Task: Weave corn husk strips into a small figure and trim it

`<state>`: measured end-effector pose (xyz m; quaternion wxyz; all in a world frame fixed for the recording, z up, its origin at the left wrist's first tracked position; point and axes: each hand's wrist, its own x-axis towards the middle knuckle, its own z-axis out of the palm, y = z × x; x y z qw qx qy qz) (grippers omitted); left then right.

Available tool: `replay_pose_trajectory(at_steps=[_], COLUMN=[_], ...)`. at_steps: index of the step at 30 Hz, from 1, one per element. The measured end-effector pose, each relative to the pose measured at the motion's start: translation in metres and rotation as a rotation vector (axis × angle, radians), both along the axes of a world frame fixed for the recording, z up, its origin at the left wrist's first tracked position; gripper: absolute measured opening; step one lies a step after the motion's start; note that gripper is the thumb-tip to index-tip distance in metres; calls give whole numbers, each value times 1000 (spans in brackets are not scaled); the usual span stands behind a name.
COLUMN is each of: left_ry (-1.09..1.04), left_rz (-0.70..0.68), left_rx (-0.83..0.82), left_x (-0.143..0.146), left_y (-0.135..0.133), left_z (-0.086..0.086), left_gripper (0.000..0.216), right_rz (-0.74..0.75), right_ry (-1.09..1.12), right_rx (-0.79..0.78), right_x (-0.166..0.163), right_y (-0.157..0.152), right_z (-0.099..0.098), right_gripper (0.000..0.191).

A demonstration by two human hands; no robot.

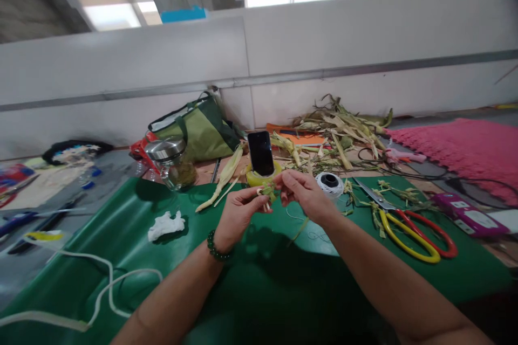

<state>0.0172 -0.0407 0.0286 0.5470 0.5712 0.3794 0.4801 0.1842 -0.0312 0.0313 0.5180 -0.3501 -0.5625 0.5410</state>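
Observation:
My left hand (239,211), with a dark beaded bracelet on its wrist, pinches a small green-and-pale bundle of corn husk (267,192) between thumb and fingers. At the bundle's right side, the curled fingers of my right hand (306,192) are closed on its edge; the exact grip is partly hidden. A thin green strip (299,232) hangs or lies below my right hand. Just behind the hands, a phone (261,153) stands propped in a yellow roll of tape (256,178). A spool of white thread (329,184) sits beside my right wrist.
Red-and-yellow-handled scissors (408,229) lie right on the green mat (162,259), among husk scraps. A glass jar (172,170), crumpled white tissue (166,225) and white cord (109,280) are left. Behind stand a green bag (198,129) and a husk pile (343,124).

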Motion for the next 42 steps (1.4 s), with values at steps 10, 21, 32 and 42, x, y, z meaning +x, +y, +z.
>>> replay_pose_trajectory(at_steps=[10,21,32,42], left_ry=[60,36,-50,90], left_rz=[-26,-42,-203,-150], left_rx=[46,-66,-184,-31], left_x=[-1,-7,-10,-9], left_y=[-2,0,0,2], left_z=[6,0,8,5], left_gripper=[24,49,74,35], right_rz=[-61,-96,-81,-128], right_ry=[-276,-318,-295,-557], right_rx=[178,220,288,626], right_x=[0,8,18,12], right_y=[-7,-1,3,-2], right_z=[0,1,3,0], right_gripper=[32,32,32,26])
